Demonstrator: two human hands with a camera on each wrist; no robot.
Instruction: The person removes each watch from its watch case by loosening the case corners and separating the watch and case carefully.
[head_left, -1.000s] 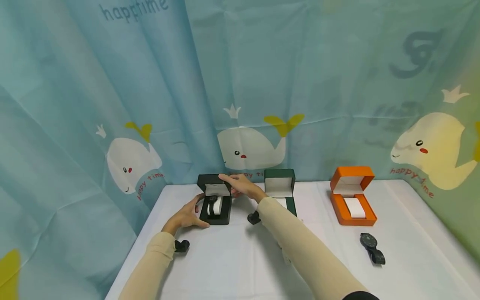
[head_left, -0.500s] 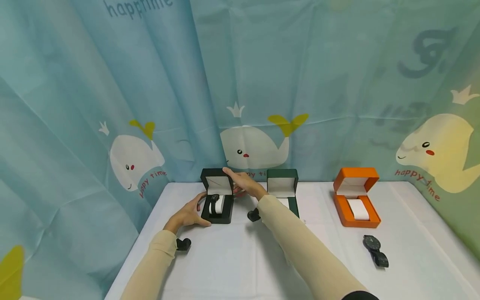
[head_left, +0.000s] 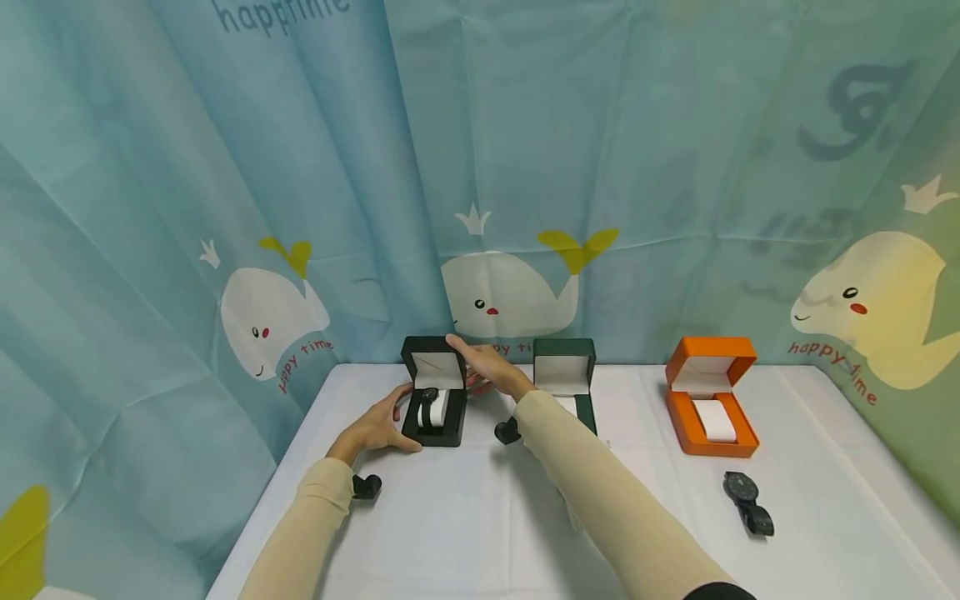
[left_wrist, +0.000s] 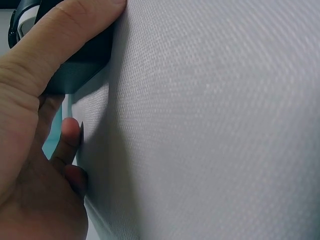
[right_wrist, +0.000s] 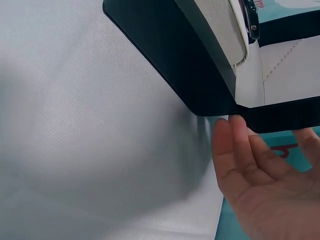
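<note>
A black watch box (head_left: 455, 437) stands at the left of the table with its lid (head_left: 435, 343) raised. Inside, a dark wristwatch (head_left: 427, 407) wraps a white cushion. My left hand (head_left: 372, 431) grips the base from the left; in the left wrist view the thumb (left_wrist: 65, 30) lies along the front. On the other side my right hand (head_left: 491, 368) holds the lid, thumb at its top right corner. In the right wrist view the fingertips (right_wrist: 235, 127) touch the box at the hinge corner.
A green watch box (head_left: 587, 410), lid raised, is partly hidden behind my right forearm. Farther right stands an orange watch box (head_left: 678, 421) holding a white cushion, lid raised. A black wristwatch (head_left: 744, 493) lies in front of it. A patterned curtain (head_left: 510, 167) hangs behind the table.
The black box's lid has tilted farther back with my right hand on it, then stayed still over the last half second. My left hand keeps its grip. The head view has shifted slightly.
</note>
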